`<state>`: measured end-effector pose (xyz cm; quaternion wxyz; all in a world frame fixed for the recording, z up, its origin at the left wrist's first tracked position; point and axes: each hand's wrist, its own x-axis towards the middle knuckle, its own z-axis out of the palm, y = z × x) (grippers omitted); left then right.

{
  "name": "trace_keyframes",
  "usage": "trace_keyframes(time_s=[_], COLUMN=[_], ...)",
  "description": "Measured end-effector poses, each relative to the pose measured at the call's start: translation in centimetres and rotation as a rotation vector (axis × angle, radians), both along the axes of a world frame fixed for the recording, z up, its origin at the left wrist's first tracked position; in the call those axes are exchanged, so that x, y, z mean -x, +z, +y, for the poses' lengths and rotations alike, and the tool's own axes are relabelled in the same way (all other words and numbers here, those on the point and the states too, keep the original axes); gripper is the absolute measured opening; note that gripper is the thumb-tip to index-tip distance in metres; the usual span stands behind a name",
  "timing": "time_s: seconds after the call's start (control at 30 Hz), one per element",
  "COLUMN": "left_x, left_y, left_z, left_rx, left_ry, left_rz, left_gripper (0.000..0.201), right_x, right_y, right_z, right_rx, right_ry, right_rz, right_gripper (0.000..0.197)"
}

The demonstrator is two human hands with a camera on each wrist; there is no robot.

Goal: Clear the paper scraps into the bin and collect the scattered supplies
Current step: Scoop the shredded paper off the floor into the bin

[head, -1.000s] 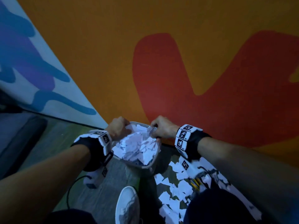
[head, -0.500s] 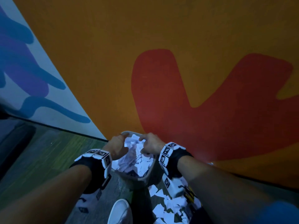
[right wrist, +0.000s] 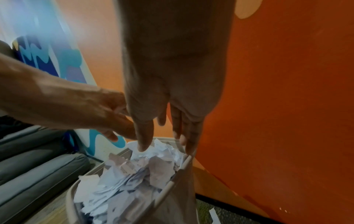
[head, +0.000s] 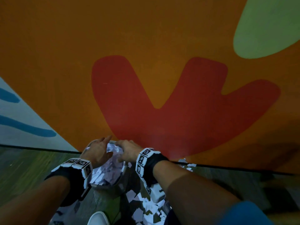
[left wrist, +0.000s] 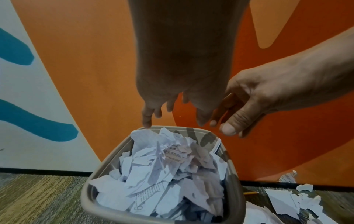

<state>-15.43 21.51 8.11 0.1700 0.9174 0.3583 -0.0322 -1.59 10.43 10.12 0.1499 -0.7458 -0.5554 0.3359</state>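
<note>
A beige bin heaped with white paper scraps stands on the floor against the orange wall. Both my hands hover over its far end, apart from each other. My left hand has its fingers stretched out and holds nothing; in the left wrist view its fingers point down just above the scraps by the bin's rim. My right hand is empty too, with straight fingers reaching down to the top of the pile. More scraps litter the floor right of the bin.
The orange and red wall rises directly behind the bin. A yellow pencil lies on the floor among torn paper to the right. Grey cushions lie to the left. My white shoe is just in front of the bin.
My hands, curled at the bin's two sides a second ago, have moved together toward its far end and spread their fingers. My head has tilted up toward the wall.
</note>
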Motion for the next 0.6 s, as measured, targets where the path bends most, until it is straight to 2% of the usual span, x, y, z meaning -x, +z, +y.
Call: trace_keyframes(time_s=[0.1,0.13,0.27,0.43,0.6], left_x=[-1.9,-2.8,-7.4,-13.2,-16.6], left_y=[0.6,1.0,2.2,1.2,-3.3], left_z=[-0.9,-1.4,-3.8,-8.2,-11.6], left_rx=[0.006,0.003,0.078,0.142,0.242], left_ry=[-0.038,-0.057,-0.131,-0.204,-0.255], left_rz=[0.008,-0.002,-0.141,-0.151,-0.032], left_gripper=[0.075,0.073,0.065,0.063,0.066], right_x=[-2.3,-3.4,-8.6,-13.7,-17.1], right_y=[0.5,0.7,0.6,-1.7,-6.2], right_z=[-0.6,-1.0,-4.1,-9.8,-14.9], right_rx=[-0.003,-0.01,-0.037,-0.023,0.035], right_ry=[-0.002,-0.028,-0.159,-0.296,-0.378], right_rz=[-0.019,-0.02,-0.013,0.035,0.075], right_gripper=[0.042,0.041,0.061,0.058,0.054])
